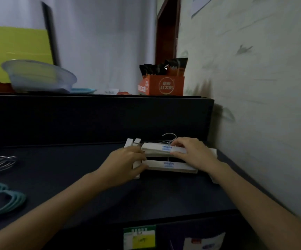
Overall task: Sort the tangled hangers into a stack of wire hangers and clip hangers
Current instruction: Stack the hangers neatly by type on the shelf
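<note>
Head camera, looking forward and down, is showing two bare forearms reaching across a dark desk (164, 192) toward a stack of pale wooden clip hangers (166, 157) lying near the far right corner, just beside a patterned wall (254, 87). Two wooden bars of the stack are facing the camera, one above the other, each bearing a small blue printed logo, and a silver metal hook (169, 136) is rising behind the upper bar.

The left hand (124, 165) is gripping the left end of the stack, its fingers (140, 156) curled over the end of the bars and the thumb pressing against the lower bar. The right hand (191, 152) is resting palm down on the right half of the upper bar, its fingers (178, 156) lying over the bar's front edge (whether they are pinching it or only pressing on it cannot be told). Wooden clip pieces are sticking out at both ends of the stack.

Well apart, at the desk's left edge, teal wire hangers (3, 201) are lying nested in a flat stack, their silver hooks (0, 163) fanning out toward the back.

Behind the desk a dark raised shelf (92, 109) is carrying a translucent plastic basin (39, 76), a blue plate (83, 90) beside it, and an orange carton (162, 85) holding dark packets. A green and yellow label (139, 238) is showing on the desk's front face.
</note>
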`<control>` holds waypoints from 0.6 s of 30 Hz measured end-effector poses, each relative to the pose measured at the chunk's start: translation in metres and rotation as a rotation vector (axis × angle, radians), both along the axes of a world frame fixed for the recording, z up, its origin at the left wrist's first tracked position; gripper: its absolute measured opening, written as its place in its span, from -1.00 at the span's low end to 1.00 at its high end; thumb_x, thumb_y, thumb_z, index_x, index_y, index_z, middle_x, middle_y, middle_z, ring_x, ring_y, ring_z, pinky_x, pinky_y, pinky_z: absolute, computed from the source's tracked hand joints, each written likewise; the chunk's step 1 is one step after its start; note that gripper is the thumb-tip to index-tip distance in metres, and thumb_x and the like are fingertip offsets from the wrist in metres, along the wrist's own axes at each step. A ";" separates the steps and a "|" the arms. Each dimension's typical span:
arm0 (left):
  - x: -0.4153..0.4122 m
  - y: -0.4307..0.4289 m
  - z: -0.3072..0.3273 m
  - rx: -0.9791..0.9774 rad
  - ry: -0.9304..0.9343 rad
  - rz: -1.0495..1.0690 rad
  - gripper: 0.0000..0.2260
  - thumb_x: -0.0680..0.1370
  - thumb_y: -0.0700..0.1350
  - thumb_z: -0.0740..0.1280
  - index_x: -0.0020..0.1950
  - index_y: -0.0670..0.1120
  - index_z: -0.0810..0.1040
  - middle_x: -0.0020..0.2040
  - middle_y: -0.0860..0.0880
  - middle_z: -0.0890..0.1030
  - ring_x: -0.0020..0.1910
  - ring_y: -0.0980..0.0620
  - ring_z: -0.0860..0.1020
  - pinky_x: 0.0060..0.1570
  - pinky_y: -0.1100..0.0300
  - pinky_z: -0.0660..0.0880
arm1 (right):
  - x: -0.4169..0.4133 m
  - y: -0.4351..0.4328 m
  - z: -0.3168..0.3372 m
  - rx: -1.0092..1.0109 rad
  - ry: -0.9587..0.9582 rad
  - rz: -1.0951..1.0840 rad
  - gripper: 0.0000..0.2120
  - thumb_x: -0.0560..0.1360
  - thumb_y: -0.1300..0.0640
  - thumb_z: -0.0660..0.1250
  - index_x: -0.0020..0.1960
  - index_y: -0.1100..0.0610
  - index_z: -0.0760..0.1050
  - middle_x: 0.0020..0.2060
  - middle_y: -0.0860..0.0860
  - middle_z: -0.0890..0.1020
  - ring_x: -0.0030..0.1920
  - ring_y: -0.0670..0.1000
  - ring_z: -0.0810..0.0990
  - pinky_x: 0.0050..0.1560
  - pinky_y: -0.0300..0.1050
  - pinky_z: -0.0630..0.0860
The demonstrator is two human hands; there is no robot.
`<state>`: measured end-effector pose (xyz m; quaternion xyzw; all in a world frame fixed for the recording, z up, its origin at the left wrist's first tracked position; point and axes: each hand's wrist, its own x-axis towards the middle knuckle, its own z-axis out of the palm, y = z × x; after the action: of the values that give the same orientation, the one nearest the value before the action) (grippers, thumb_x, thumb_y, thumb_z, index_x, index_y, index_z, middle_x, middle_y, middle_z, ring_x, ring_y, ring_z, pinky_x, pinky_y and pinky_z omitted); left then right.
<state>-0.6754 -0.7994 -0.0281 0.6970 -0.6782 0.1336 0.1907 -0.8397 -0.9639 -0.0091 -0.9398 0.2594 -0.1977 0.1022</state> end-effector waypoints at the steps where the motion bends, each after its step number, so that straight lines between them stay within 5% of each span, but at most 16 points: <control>1: 0.003 0.005 0.002 -0.010 -0.004 0.039 -0.67 0.52 0.14 0.16 0.07 0.01 0.60 0.06 0.11 0.57 -0.01 0.19 0.50 -0.06 0.22 0.51 | 0.004 -0.001 -0.003 0.001 0.026 0.006 -0.68 0.48 -0.09 0.29 0.20 -0.02 0.47 0.12 -0.06 0.57 0.09 -0.02 0.54 0.07 -0.08 0.48; 9: 0.026 0.039 0.013 0.028 -0.103 0.409 -0.74 0.56 0.08 0.18 0.14 0.03 0.55 0.07 0.10 0.56 -0.01 0.11 0.52 -0.16 0.23 0.44 | 0.014 -0.003 0.003 -0.143 0.049 0.038 -0.59 0.48 -0.13 0.27 0.28 -0.01 0.40 0.19 -0.06 0.50 0.17 -0.03 0.47 0.03 -0.12 0.42; 18: 0.049 0.136 0.015 0.015 -0.125 0.707 -0.74 0.56 0.10 0.16 0.12 0.04 0.54 0.04 0.09 0.58 0.00 0.06 0.53 -0.23 0.22 0.33 | 0.074 0.069 0.015 -0.142 -0.045 0.378 -0.76 0.50 -0.09 0.25 0.13 -0.08 0.49 0.05 -0.12 0.58 0.05 -0.05 0.55 0.00 -0.06 0.52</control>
<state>-0.6261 -0.6635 -0.0130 0.8805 -0.4064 0.2286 0.0855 -0.7657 -0.8945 0.0062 -0.9720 0.0616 -0.2135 0.0769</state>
